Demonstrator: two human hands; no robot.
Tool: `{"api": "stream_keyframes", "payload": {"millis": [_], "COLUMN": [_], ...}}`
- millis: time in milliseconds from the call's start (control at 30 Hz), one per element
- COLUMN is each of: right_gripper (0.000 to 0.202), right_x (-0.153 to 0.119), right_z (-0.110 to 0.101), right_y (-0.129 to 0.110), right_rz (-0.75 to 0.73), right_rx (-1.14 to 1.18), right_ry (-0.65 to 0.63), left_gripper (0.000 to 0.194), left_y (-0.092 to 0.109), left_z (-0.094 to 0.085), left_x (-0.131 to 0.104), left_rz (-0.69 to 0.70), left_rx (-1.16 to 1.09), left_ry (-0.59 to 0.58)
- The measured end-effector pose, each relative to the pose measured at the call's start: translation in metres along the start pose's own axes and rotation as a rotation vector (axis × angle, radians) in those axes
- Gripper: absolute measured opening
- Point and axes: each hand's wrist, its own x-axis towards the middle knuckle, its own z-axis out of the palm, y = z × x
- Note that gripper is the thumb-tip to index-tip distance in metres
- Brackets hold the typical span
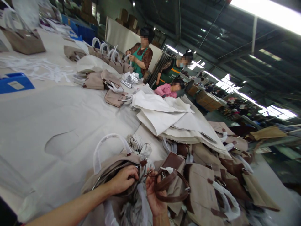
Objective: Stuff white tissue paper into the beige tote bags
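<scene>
A beige handbag (pixel 110 166) with a white-wrapped handle (pixel 110 138) lies at the table's near edge, its top open. My left hand (pixel 124 179) is at the bag's opening, its fingers curled near the zipper edge; what they pinch is hidden. My right hand (pixel 156 193), palm up, has its fingers curled around a brown leather strap (pixel 172 194) beside the bag's end. A small metal clasp shows between the two hands. Crumpled grey-white lining (pixel 136 207) hangs below them.
More beige bags (pixel 199 188) are piled at the right. White sheets (pixel 162 116) are stacked beyond the hands. Farther back are more bags (pixel 94 81), white strips (pixel 44 67) and a blue box (pixel 15 83). Several people stand or sit across the table.
</scene>
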Motion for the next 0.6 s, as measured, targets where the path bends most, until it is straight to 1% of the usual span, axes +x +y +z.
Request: {"api": "stream_keyframes", "payload": {"millis": [67, 200, 300, 400, 533, 600], "right_gripper": [0.035, 0.034, 0.032, 0.035, 0.044, 0.042], "right_x": [0.000, -0.001, 0.000, 0.000, -0.002, -0.003], "right_z": [0.001, 0.000, -0.003, -0.005, -0.005, -0.003], "right_y": [0.001, 0.004, 0.009, 0.013, 0.014, 0.014], "right_rz": [-0.002, 0.006, 0.032, 0.043, 0.010, -0.010], "right_rx": [-0.020, -0.064, -0.029, -0.005, -0.040, -0.068], "right_ry": [-0.001, -0.040, -0.051, -0.053, -0.032, -0.022], "left_gripper": [0.014, 0.016, 0.017, 0.016, 0.012, 0.014], "left_y": [0.010, 0.028, 0.035, 0.038, 0.037, 0.034], "left_z": [-0.002, -0.006, -0.007, -0.006, -0.005, -0.004], "left_x": [0.000, -0.001, -0.002, -0.003, -0.007, -0.009], "left_rz": [-0.003, -0.020, -0.009, -0.029, -0.045, -0.050], "left_rx": [0.023, 0.095, 0.104, 0.050, -0.026, -0.036], "left_ry": [0.020, 0.034, 0.027, 0.005, -0.013, -0.026]}}
